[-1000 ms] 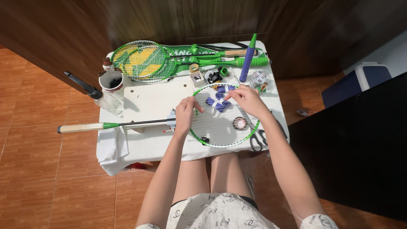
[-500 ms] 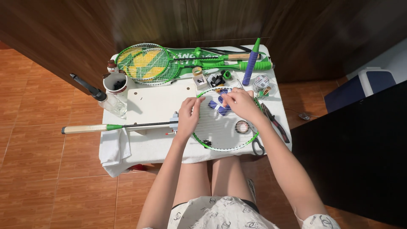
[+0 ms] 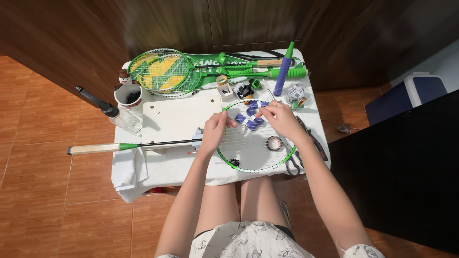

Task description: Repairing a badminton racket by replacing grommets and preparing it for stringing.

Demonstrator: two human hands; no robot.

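Observation:
A green-framed badminton racket [image 3: 248, 167] lies flat on the small white table [image 3: 167, 167], its shaft and pale handle [image 3: 93, 148] pointing left. My left hand [image 3: 213, 131] rests on the left side of the racket head, fingers pinching at the strings. My right hand [image 3: 279, 119] lies on the upper right of the string bed, fingertips touching the strings beside several small purple clips [image 3: 251, 119]. A small round roll [image 3: 274, 143] sits on the strings below my right hand.
More green rackets [image 3: 162, 71] and a purple-gripped handle [image 3: 284, 69] lie at the table's back edge. A white cup [image 3: 128, 95], a clear bottle [image 3: 125, 120], scissors [image 3: 292, 165], pliers [image 3: 313, 141] and a string spool [image 3: 295, 91] surround the work. A blue and white box [image 3: 406, 95] stands at right.
Both hands have stayed on the racket head, with the fingers shifting slightly on the strings. The camera view has drifted a little.

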